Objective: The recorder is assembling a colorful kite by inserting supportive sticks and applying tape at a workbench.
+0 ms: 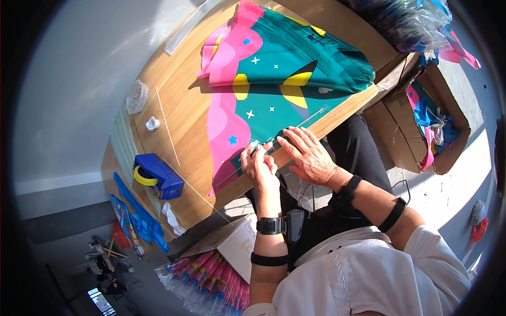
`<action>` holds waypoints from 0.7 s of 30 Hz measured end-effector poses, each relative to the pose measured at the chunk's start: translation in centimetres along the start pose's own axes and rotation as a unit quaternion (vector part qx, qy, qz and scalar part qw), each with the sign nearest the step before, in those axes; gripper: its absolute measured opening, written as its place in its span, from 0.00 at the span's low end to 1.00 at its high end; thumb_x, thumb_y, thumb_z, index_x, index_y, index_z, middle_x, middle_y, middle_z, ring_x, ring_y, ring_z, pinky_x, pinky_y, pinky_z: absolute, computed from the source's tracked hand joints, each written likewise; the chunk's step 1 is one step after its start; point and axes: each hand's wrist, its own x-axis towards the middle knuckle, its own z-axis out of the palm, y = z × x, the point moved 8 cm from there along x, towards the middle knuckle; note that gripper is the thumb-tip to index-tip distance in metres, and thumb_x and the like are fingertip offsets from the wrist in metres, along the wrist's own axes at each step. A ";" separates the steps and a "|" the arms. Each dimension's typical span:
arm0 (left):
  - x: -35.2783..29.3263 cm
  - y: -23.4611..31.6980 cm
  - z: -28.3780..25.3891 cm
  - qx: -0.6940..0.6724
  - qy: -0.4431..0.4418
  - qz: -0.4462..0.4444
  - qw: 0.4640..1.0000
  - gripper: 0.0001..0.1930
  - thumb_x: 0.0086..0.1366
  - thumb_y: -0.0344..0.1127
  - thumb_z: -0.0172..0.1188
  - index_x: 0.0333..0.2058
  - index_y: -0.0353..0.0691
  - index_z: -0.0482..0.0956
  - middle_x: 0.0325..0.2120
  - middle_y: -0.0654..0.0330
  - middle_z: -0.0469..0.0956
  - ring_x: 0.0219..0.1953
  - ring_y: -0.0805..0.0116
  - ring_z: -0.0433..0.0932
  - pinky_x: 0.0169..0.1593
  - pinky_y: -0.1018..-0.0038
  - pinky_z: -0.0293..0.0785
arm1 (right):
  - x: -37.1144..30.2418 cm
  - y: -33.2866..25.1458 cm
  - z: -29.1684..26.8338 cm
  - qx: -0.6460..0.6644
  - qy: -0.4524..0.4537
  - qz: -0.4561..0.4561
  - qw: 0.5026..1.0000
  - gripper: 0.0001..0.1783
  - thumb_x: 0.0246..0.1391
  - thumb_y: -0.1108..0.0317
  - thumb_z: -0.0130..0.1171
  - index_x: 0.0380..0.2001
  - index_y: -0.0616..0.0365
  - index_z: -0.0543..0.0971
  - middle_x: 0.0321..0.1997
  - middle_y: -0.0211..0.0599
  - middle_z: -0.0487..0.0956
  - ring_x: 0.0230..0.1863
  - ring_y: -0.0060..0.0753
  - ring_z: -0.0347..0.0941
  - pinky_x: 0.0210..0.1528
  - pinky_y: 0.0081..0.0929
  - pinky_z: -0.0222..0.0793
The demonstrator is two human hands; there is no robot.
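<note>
A thin teal and pink printed sheet (263,118) with yellow shapes, white sparkles and blue stars lies on the wooden table, its far part folded over in loose layers. Along its near edge runs a narrow clear strip. At that edge my left hand (259,166) is closed, fingers curled together palm up; a small shiny bit shows at the fingertips, but what they hold is hidden. Just to its right, my right hand (311,155) lies palm down with fingers stretched out, their tips touching the sheet's edge.
On the table (195,152) are a blue tape dispenser (161,176) with yellow tape, thin rods (167,126), a white cup (152,124) and blue strips (139,210). Cardboard boxes (392,129) stand right; bagged pink goods (211,279) sit below left.
</note>
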 end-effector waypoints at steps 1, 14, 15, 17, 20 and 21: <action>0.0 0.0 0.0 0.003 -0.001 0.002 1.000 0.10 0.62 0.33 0.55 0.39 0.40 0.65 0.29 0.50 0.78 0.13 0.79 0.66 0.11 0.85 0.56 | 0.1 0.0 0.1 0.000 -0.003 0.003 1.000 0.45 0.38 0.62 0.66 0.61 0.55 0.59 0.63 0.45 0.59 0.66 0.46 0.52 0.68 0.43 0.44; -0.5 0.5 0.8 0.058 0.031 0.014 0.998 0.12 0.65 0.38 0.52 0.42 0.41 0.63 0.30 0.51 0.78 0.13 0.81 0.65 0.10 0.86 0.53 | 0.5 -0.5 0.6 -0.079 -0.029 0.021 0.996 0.45 0.38 0.58 0.64 0.61 0.51 0.59 0.61 0.45 0.60 0.64 0.47 0.52 0.67 0.45 0.44; -0.5 0.6 0.8 0.070 0.028 0.025 0.997 0.12 0.65 0.38 0.52 0.42 0.41 0.63 0.30 0.51 0.78 0.13 0.81 0.66 0.11 0.86 0.54 | 0.6 -0.6 0.6 -0.090 -0.035 0.021 0.995 0.43 0.40 0.58 0.63 0.61 0.51 0.59 0.61 0.46 0.60 0.65 0.46 0.52 0.66 0.46 0.44; -0.3 0.6 0.6 0.092 0.022 0.048 0.994 0.13 0.66 0.38 0.51 0.43 0.40 0.63 0.29 0.52 0.78 0.13 0.81 0.66 0.12 0.86 0.55 | 0.6 -0.7 0.8 -0.124 -0.039 0.020 0.991 0.40 0.43 0.59 0.59 0.61 0.51 0.60 0.61 0.46 0.60 0.65 0.46 0.52 0.66 0.48 0.44; -0.1 1.6 1.1 0.198 -0.007 0.146 0.969 0.14 0.67 0.38 0.50 0.46 0.38 0.63 0.26 0.56 0.76 0.13 0.78 0.66 0.18 0.81 0.62 | 0.6 -0.7 1.5 -0.182 -0.038 0.014 0.983 0.35 0.49 0.60 0.53 0.61 0.52 0.60 0.61 0.46 0.60 0.64 0.46 0.52 0.65 0.52 0.44; -0.3 2.1 1.0 0.232 0.004 0.174 0.957 0.15 0.67 0.38 0.49 0.47 0.37 0.63 0.29 0.55 0.76 0.13 0.77 0.67 0.18 0.82 0.63 | 0.5 -0.8 1.6 -0.194 -0.041 0.010 0.980 0.34 0.50 0.61 0.52 0.62 0.52 0.60 0.61 0.47 0.60 0.64 0.46 0.53 0.64 0.53 0.44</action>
